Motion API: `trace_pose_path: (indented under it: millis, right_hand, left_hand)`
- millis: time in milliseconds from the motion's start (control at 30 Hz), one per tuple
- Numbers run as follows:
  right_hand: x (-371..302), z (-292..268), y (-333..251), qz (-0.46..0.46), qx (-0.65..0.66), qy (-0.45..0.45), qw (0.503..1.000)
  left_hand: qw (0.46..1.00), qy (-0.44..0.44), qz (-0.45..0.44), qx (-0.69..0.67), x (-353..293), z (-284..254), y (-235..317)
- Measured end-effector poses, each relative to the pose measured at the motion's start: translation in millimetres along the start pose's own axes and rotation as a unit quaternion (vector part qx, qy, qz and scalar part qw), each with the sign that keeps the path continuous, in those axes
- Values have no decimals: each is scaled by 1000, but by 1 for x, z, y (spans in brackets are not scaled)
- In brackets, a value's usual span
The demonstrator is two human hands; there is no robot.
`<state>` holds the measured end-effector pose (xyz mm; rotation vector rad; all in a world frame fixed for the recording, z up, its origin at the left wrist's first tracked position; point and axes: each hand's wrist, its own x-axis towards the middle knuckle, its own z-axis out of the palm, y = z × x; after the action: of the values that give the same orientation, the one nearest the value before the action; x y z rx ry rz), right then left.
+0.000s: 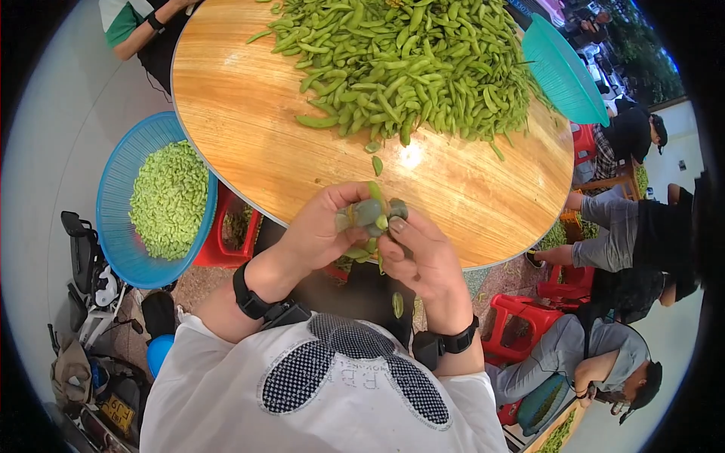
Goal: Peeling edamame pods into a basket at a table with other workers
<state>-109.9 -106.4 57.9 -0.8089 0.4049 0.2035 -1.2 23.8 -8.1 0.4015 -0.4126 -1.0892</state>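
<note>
Both hands meet over the near edge of the wooden table, fingers pinched on a green bean pod (381,222). My left hand (306,230) is closed on one side of it, with greyish covers on the fingertips. Closed from the other side is my right hand (424,255), with a dark cover on its thumb or finger; the fingers partly hide the pod. Just past the hands a single pod (377,164) lies on the tabletop (249,98). Below my right hand a split pod shell (398,304) shows against the dark area by my lap.
A large heap of bean pods (423,75) covers the table's far part. At left stands a blue basket (113,204) of shelled beans on a red stool (226,234). A teal basket (563,72) leans at the far right. Other people and red stools (521,321) are at right.
</note>
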Motion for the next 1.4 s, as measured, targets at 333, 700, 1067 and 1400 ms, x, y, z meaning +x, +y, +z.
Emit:
trace_pose_path:
  millis: [333, 700, 1067, 1400]
  right_hand:
    - [31, -15, 18, -239, -426, 132, 863]
    - [96, -51, -58, -237, -713, 260, 607]
    - [49, -42, -32, -258, -482, 91, 832]
    - [8, -9, -12, -67, -301, 20, 951]
  left_hand:
    - [894, 209, 39, 396, 0, 4, -3]
    - [832, -4, -27, 554, 1, 8, 9]
    - [974, 139, -11, 178, 10, 15, 14]
    - [974, 220, 35, 40, 17, 15, 7]
